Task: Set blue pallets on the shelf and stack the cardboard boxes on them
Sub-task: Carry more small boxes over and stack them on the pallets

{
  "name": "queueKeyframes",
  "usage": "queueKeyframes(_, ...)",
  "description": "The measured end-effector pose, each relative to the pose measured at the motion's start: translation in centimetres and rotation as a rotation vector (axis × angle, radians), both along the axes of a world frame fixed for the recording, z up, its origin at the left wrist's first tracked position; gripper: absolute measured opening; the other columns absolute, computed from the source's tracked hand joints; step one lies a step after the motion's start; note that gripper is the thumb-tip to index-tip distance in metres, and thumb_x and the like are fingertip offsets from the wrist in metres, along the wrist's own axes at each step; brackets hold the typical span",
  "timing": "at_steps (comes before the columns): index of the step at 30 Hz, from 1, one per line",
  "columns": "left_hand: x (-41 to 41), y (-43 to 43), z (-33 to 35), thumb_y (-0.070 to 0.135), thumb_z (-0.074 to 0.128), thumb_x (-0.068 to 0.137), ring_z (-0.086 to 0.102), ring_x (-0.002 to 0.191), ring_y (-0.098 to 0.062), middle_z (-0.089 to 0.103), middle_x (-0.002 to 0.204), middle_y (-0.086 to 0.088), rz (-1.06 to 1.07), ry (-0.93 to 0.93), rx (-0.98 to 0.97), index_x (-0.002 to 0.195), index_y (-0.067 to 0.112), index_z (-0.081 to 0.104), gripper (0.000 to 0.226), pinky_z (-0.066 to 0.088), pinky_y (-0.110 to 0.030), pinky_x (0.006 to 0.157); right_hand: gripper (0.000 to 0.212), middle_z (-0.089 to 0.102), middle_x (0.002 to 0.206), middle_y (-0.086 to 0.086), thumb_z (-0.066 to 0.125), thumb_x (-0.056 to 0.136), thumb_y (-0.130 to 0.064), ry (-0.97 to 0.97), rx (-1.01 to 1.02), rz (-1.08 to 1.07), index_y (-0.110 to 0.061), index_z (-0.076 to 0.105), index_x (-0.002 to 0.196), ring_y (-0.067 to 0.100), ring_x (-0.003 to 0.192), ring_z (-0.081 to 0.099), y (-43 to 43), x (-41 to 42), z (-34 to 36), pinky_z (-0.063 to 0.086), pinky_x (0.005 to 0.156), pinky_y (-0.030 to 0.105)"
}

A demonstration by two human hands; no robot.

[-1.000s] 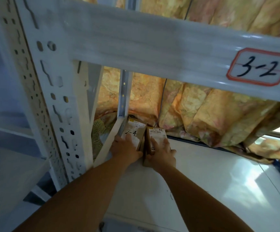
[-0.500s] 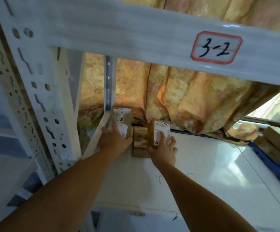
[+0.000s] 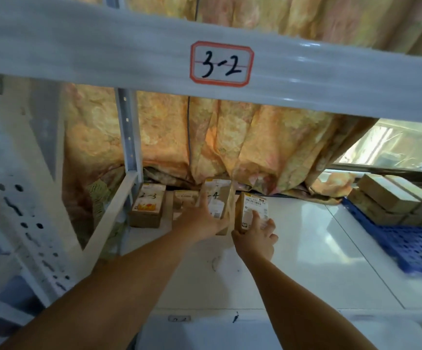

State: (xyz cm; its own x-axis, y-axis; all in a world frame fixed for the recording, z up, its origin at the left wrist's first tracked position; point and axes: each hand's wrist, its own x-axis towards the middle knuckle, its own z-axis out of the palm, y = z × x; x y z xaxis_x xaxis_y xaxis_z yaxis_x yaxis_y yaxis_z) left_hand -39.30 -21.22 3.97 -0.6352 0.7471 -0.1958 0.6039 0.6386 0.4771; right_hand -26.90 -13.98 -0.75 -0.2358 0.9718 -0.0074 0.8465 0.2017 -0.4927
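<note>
Both my arms reach deep into the white shelf [image 3: 305, 261]. My left hand [image 3: 200, 218] grips a small cardboard box marked "-4" [image 3: 220, 198], lifted off the shelf. My right hand [image 3: 255, 236] holds a second small cardboard box with a white barcode label [image 3: 251, 210] just to its right. Further left, a box marked "3-3" [image 3: 148, 209] stands at the shelf's back corner, with another small box [image 3: 184, 198] behind my left hand. A blue pallet [image 3: 406, 243] lies on the shelf at the far right, carrying a stack of cardboard boxes [image 3: 394, 200].
A white beam labelled "3-2" [image 3: 221, 63] crosses overhead, close above my arms. A perforated white upright [image 3: 15, 198] and a diagonal brace [image 3: 111, 210] stand at the left. An orange patterned curtain [image 3: 255, 147] hangs behind the shelf.
Both hands have moved to the right along the shelf with their boxes. The "3-3" box and the one beside it are now uncovered, and the blue pallet has come into view.
</note>
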Motion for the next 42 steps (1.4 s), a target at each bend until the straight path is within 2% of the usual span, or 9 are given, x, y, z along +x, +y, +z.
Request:
queueKeyframes(3, 2.1, 1.5, -0.7, 0.080, 0.052, 0.063, 0.053, 0.121, -0.041, 0.005, 0.160, -0.020, -0.056, -0.076, -0.053, 0.141, 0.051, -0.026, 0.114, 0.055, -0.040, 0.084, 0.080, 0.005, 0.153, 0.013, 0.060, 0.082, -0.048, -0.009, -0.003, -0.054, -0.034, 0.015, 0.147, 0.039, 0.129, 0.027, 1.4, 3.1, -0.2, 0.038, 0.104, 0.049)
queueKeyframes(5, 3.7, 2.5, -1.0, 0.085, 0.048, 0.061, 0.054, 0.120, -0.040, 0.016, 0.158, -0.021, -0.079, -0.083, -0.116, 0.143, 0.049, -0.024, 0.115, 0.053, -0.042, 0.090, 0.080, 0.004, 0.154, 0.015, 0.059, 0.083, -0.049, -0.028, -0.007, -0.078, -0.034, 0.014, 0.147, 0.039, 0.130, 0.026, 2.4, 5.4, -0.4, 0.037, 0.105, 0.050)
queueKeyframes(9, 7.5, 4.3, -1.4, 0.079, 0.047, 0.074, 0.038, 0.133, -0.039, 0.008, 0.157, -0.020, -0.059, -0.065, -0.183, 0.151, 0.039, -0.013, 0.105, 0.041, -0.040, 0.100, 0.079, 0.002, 0.154, 0.016, 0.059, 0.083, -0.050, -0.046, -0.028, -0.106, -0.035, 0.014, 0.147, 0.039, 0.132, 0.025, 4.1, 9.6, -0.8, 0.036, 0.106, 0.051)
queueKeyframes(14, 12.4, 6.5, -2.3, 0.077, 0.048, 0.075, 0.044, 0.124, -0.034, 0.026, 0.144, -0.015, -0.098, -0.070, -0.220, 0.152, 0.038, -0.003, 0.100, 0.040, -0.037, 0.095, 0.081, -0.002, 0.155, 0.017, 0.056, 0.084, -0.053, -0.081, -0.058, -0.109, -0.034, 0.011, 0.148, 0.040, 0.134, 0.024, 6.3, 14.5, -0.8, 0.033, 0.108, 0.049)
queueKeyframes(19, 17.2, 8.5, -3.0, 0.074, 0.051, 0.075, 0.043, 0.127, -0.034, 0.023, 0.145, -0.017, -0.081, -0.060, -0.231, 0.150, 0.041, -0.011, 0.103, 0.040, -0.039, 0.100, 0.083, -0.003, 0.157, 0.021, 0.055, 0.084, -0.052, -0.088, -0.101, -0.093, -0.034, 0.007, 0.149, 0.041, 0.138, 0.021, 8.5, 18.8, -0.8, 0.031, 0.109, 0.047)
queueKeyframes(28, 20.1, 10.4, -4.1, 0.071, 0.057, 0.072, 0.040, 0.126, -0.032, 0.014, 0.146, -0.014, -0.028, 0.069, -0.360, 0.151, 0.040, -0.008, 0.107, 0.041, -0.040, 0.100, 0.088, 0.029, 0.138, 0.018, 0.051, 0.080, -0.062, -0.270, -0.161, 0.069, -0.034, 0.002, 0.149, 0.035, 0.127, 0.032, 12.0, 23.2, -1.5, 0.028, 0.105, 0.048)
queueKeyframes(31, 19.9, 11.2, -3.7, 0.071, 0.058, 0.073, 0.034, 0.131, -0.035, 0.014, 0.148, -0.016, -0.045, 0.147, -0.381, 0.152, 0.033, 0.001, 0.105, 0.037, -0.044, 0.103, 0.089, 0.017, 0.148, 0.019, 0.051, 0.082, -0.061, -0.308, -0.102, 0.136, -0.031, 0.002, 0.149, 0.037, 0.136, 0.021, 12.1, 23.4, -2.0, 0.020, 0.110, 0.051)
queueKeyframes(36, 20.3, 12.3, -4.0, 0.062, 0.057, 0.083, 0.008, 0.146, -0.035, -0.013, 0.161, -0.009, -0.080, 0.145, -0.326, 0.154, 0.020, 0.003, 0.099, 0.030, -0.047, 0.111, 0.082, -0.013, 0.159, 0.015, 0.047, 0.088, -0.052, -0.318, -0.006, 0.233, -0.022, 0.003, 0.151, 0.037, 0.146, -0.010, 12.3, 23.9, -2.9, 0.002, 0.117, 0.055)
queueKeyframes(42, 20.8, 12.0, -5.7, 0.058, 0.046, 0.086, 0.025, 0.136, -0.039, -0.017, 0.160, -0.005, -0.063, 0.200, -0.304, 0.153, 0.021, -0.003, 0.091, 0.031, -0.044, 0.109, 0.083, -0.015, 0.159, 0.014, 0.049, 0.088, -0.046, -0.293, -0.077, 0.230, -0.034, -0.003, 0.151, 0.039, 0.141, 0.011, 12.2, 23.6, -2.6, 0.017, 0.114, 0.053)
